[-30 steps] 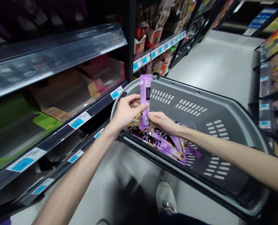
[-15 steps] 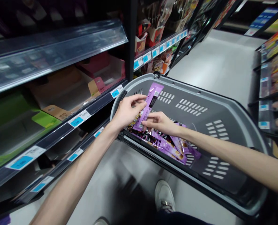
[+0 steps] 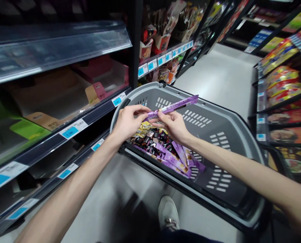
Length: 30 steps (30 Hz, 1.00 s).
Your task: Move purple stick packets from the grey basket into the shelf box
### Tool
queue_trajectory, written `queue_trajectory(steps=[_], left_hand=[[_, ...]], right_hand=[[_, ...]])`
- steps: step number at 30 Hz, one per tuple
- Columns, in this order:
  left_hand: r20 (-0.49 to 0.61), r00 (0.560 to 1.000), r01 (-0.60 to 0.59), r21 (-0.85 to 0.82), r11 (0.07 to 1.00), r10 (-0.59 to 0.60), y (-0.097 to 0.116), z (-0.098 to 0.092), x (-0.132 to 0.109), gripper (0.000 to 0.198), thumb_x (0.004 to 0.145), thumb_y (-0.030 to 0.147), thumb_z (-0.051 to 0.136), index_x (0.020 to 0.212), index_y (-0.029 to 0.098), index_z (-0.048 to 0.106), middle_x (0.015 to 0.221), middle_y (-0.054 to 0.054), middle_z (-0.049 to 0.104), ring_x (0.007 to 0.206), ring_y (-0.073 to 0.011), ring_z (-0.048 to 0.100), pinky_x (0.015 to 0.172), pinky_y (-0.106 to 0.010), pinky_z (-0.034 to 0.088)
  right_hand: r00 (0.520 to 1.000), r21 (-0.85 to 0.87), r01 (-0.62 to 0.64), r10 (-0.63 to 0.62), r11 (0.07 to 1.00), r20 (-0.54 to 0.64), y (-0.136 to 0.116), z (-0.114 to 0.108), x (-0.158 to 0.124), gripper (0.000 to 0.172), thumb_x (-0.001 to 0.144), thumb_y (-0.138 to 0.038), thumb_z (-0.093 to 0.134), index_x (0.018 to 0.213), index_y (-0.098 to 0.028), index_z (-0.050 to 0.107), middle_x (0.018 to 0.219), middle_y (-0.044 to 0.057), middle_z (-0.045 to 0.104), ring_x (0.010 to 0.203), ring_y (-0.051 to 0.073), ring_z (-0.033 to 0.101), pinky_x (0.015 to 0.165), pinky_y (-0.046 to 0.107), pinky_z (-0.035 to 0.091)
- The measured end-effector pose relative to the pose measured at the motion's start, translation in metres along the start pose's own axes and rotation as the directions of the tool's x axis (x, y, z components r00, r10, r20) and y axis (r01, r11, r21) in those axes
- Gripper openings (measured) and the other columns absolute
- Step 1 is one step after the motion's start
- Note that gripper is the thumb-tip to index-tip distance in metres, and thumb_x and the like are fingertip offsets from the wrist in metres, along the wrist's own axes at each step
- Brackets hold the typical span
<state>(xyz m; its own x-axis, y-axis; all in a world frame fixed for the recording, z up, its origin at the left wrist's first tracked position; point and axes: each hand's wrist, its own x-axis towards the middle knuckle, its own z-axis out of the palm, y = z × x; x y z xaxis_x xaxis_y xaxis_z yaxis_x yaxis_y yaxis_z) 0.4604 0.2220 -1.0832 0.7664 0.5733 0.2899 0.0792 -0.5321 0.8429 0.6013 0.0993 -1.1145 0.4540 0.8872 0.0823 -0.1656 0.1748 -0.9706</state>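
A long purple snack packet (image 3: 178,105) is held edge-on above the basket, slanting up to the right. My left hand (image 3: 132,122) pinches its near end between thumb and fingers. My right hand (image 3: 172,124) grips it nearer the middle, thumb on top. Below both hands, the grey shopping basket (image 3: 241,126) holds a heap of small wrapped snacks: yellow packets (image 3: 145,131), black packets (image 3: 150,140) and several more purple packets (image 3: 172,160). The heap lies toward the basket's left end.
Shelves with open display cartons (image 3: 64,98) and price tags (image 3: 73,129) stand close on the left. Bagged snacks (image 3: 284,84) fill racks on the right. A pale floor aisle (image 3: 216,77) runs ahead. A white shoe (image 3: 168,212) shows below the basket.
The purple packet has turned from nearly upright, label side showing, to a low slant pointing right. My right hand has risen and shifted its hold along it. The camera view has swung slightly right.
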Motion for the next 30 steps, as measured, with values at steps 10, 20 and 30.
queue_trajectory(steps=[10,20,30], left_hand=[[-0.152,0.988,-0.029,-0.041,0.999,0.022,0.007,0.002,-0.003,0.015,0.079,0.014,0.065,0.093,0.016,0.072,0.083,-0.002,0.076,0.079,-0.0161,0.072,0.074,-0.023,0.056],[-0.156,0.986,-0.07,-0.07,0.995,0.058,0.01,0.003,-0.004,0.011,0.077,0.016,0.068,0.088,0.015,0.071,0.08,-0.003,0.076,0.077,-0.0172,0.073,0.072,-0.023,0.057],[-0.094,0.991,-0.104,-0.037,0.994,0.101,0.017,0.006,-0.006,0.012,0.076,0.014,0.068,0.085,0.016,0.075,0.082,-0.002,0.076,0.08,-0.0182,0.073,0.074,-0.024,0.058]], right_hand=[[0.998,0.031,-0.045,0.044,0.998,0.033,-0.006,0.0,-0.001,0.035,0.078,-0.039,0.077,0.101,-0.014,0.069,0.099,0.01,0.074,0.094,0.021,0.072,0.091,0.034,0.058],[0.997,0.04,-0.077,0.076,0.996,0.022,-0.008,-0.002,-0.003,0.032,0.076,-0.035,0.079,0.098,-0.015,0.07,0.098,0.009,0.074,0.09,0.019,0.072,0.086,0.031,0.06],[0.971,0.11,-0.22,0.206,0.969,0.126,-0.003,-0.002,-0.005,0.03,0.074,-0.026,0.081,0.1,-0.014,0.071,0.101,0.008,0.074,0.09,0.016,0.071,0.092,0.027,0.057]])
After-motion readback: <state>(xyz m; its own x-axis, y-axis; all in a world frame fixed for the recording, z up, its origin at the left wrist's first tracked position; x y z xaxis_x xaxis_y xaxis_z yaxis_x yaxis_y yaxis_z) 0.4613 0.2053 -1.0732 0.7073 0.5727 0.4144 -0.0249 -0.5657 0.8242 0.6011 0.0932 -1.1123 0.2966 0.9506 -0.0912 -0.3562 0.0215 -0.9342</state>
